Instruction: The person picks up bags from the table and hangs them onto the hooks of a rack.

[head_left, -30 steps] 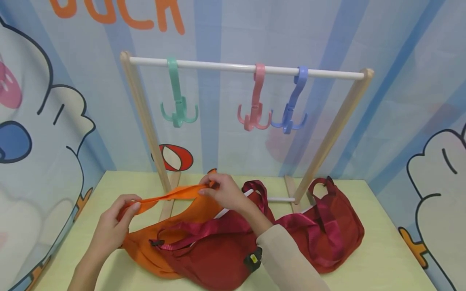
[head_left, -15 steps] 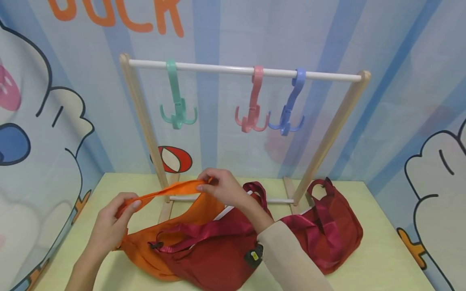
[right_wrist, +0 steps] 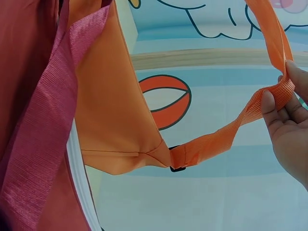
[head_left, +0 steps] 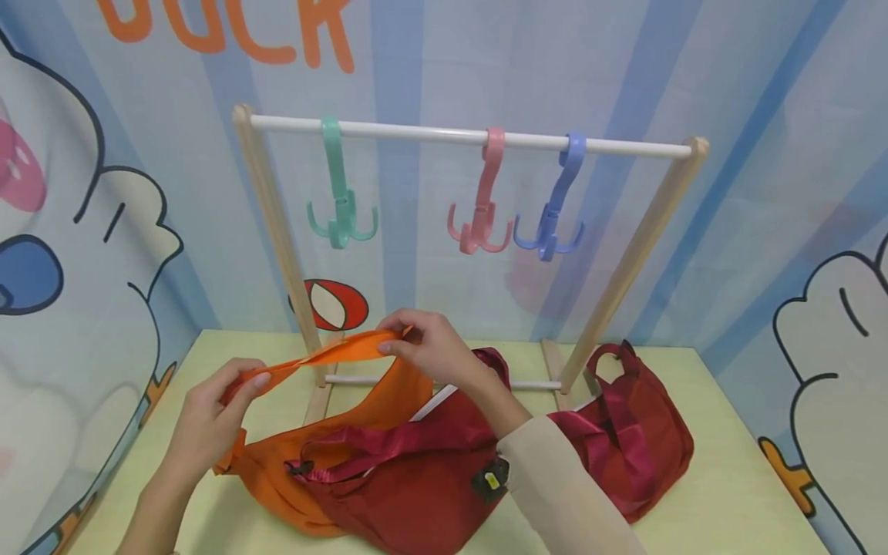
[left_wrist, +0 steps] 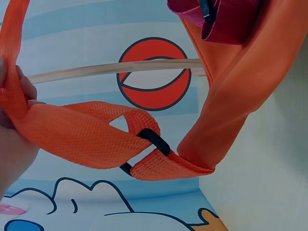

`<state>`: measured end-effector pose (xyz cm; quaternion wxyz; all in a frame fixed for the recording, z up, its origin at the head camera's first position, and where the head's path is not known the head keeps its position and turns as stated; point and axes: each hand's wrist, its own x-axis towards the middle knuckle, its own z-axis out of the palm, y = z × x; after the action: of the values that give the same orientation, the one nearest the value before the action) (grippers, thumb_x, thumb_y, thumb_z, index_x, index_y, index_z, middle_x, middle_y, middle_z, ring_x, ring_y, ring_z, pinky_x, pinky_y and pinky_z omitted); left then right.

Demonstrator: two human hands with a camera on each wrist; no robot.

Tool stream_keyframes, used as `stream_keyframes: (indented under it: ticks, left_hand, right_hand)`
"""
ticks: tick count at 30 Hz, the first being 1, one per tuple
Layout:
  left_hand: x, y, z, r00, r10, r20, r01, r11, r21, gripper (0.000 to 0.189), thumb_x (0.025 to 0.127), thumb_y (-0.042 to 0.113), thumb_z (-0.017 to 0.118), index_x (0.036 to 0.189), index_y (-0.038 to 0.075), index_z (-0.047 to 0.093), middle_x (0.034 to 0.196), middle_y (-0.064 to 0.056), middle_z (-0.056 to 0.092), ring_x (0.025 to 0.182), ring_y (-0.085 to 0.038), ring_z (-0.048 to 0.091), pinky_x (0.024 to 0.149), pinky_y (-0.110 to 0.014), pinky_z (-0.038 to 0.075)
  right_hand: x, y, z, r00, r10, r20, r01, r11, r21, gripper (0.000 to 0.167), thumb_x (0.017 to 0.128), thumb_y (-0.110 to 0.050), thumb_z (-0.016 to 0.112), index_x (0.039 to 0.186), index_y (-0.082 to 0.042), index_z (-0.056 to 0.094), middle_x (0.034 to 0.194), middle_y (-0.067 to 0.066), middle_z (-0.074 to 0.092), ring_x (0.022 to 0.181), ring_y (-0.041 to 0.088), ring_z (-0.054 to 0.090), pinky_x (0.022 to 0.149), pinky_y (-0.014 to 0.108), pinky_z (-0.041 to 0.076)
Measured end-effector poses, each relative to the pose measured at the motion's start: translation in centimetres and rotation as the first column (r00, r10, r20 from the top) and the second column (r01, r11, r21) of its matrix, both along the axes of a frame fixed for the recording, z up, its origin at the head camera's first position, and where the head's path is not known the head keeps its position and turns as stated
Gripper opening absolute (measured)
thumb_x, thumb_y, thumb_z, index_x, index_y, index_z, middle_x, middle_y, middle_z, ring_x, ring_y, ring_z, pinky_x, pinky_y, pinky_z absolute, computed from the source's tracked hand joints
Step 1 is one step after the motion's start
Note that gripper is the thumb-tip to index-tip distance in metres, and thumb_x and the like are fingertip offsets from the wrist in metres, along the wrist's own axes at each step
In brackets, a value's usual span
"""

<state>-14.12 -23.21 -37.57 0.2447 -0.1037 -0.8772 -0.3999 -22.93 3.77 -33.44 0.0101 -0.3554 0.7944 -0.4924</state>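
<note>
Between my two hands an orange strap [head_left: 326,354] is stretched above the table. My left hand [head_left: 215,416] pinches its left part between thumb and fingers, and my right hand [head_left: 433,351] pinches it further right and a little higher. The strap belongs to an orange waist bag [head_left: 277,470] lying below. A black buckle [left_wrist: 155,141] joins strap and bag in the left wrist view. Partly covering the orange bag is a dark red waist bag [head_left: 416,493] with a magenta strap [head_left: 375,441]. In the right wrist view the fingers [right_wrist: 269,103] grip a fold of the strap.
Behind the bags stands a wooden rack with a white bar [head_left: 416,132]. From it hang a green hook [head_left: 340,193], a pink hook [head_left: 482,208] and a blue hook [head_left: 553,208]. Another dark red bag [head_left: 655,432] lies at the right.
My right hand has risen slightly with its end of the orange strap, and the left hand has risen a little too. More of the orange bag's right end shows lifted.
</note>
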Motion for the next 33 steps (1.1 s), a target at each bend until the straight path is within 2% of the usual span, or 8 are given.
stream_keyframes:
  ticks: [4, 8, 13, 22, 33]
  left_hand:
    - [-0.2, 0.0, 0.2, 1.0, -0.017, -0.005, 0.017, 1.0, 0.002, 0.005, 0.089, 0.009, 0.058, 0.094, 0.008, 0.061, 0.072, 0.001, 0.058, 0.064, -0.007, 0.049, 0.055, -0.018, 0.039]
    - [-0.2, 0.0, 0.4, 0.999, -0.044, -0.005, 0.044, 0.999, 0.019, 0.004, 0.09, 0.008, 0.058, 0.092, 0.009, 0.06, 0.068, 0.007, 0.059, 0.062, -0.005, 0.053, 0.049, -0.02, 0.036]
    - [-0.2, 0.1, 0.7, 0.999, -0.048, 0.003, 0.048, 0.998, 0.027, 0.004, 0.091, 0.01, 0.056, 0.093, 0.011, 0.06, 0.067, 0.008, 0.058, 0.057, -0.005, 0.047, 0.042, -0.025, 0.03]
    - [-0.5, 0.3, 0.8, 0.997, -0.071, -0.016, 0.072, 0.997, 0.012, 0.007, 0.093, 0.009, 0.053, 0.096, 0.009, 0.058, 0.067, 0.007, 0.053, 0.054, -0.008, 0.042, 0.043, -0.022, 0.032]
    - [-0.8, 0.6, 1.2, 0.998, -0.044, -0.037, 0.043, 0.999, -0.024, 0.004, 0.09, 0.009, 0.057, 0.086, 0.009, 0.058, 0.064, 0.007, 0.054, 0.053, -0.008, 0.043, 0.044, -0.02, 0.032]
  right_hand:
    - [-0.1, 0.1, 0.2, 1.0, -0.004, -0.013, 0.004, 1.0, -0.005, 0.019, 0.083, -0.008, 0.066, 0.101, -0.002, 0.065, 0.088, 0.005, 0.061, 0.078, 0.013, 0.055, 0.072, 0.024, 0.048]
    - [-0.1, 0.1, 0.4, 1.0, 0.002, -0.022, -0.003, 1.0, -0.018, 0.018, 0.083, -0.008, 0.066, 0.1, -0.002, 0.065, 0.088, 0.005, 0.062, 0.078, 0.013, 0.055, 0.072, 0.024, 0.048]
    - [-0.1, 0.1, 0.4, 0.999, 0.017, -0.032, -0.018, 0.999, -0.038, 0.02, 0.083, -0.008, 0.066, 0.102, -0.002, 0.065, 0.09, 0.005, 0.061, 0.079, 0.013, 0.055, 0.072, 0.025, 0.048]
    - [-0.1, 0.2, 0.6, 0.999, 0.006, -0.049, -0.009, 0.998, -0.062, 0.02, 0.083, -0.008, 0.066, 0.102, -0.002, 0.065, 0.092, 0.006, 0.062, 0.079, 0.014, 0.054, 0.071, 0.025, 0.048]
    - [-0.3, 0.4, 0.8, 0.999, -0.01, -0.039, 0.007, 0.998, -0.066, 0.016, 0.082, -0.008, 0.067, 0.098, -0.003, 0.067, 0.087, 0.005, 0.062, 0.072, 0.015, 0.055, 0.066, 0.025, 0.047]
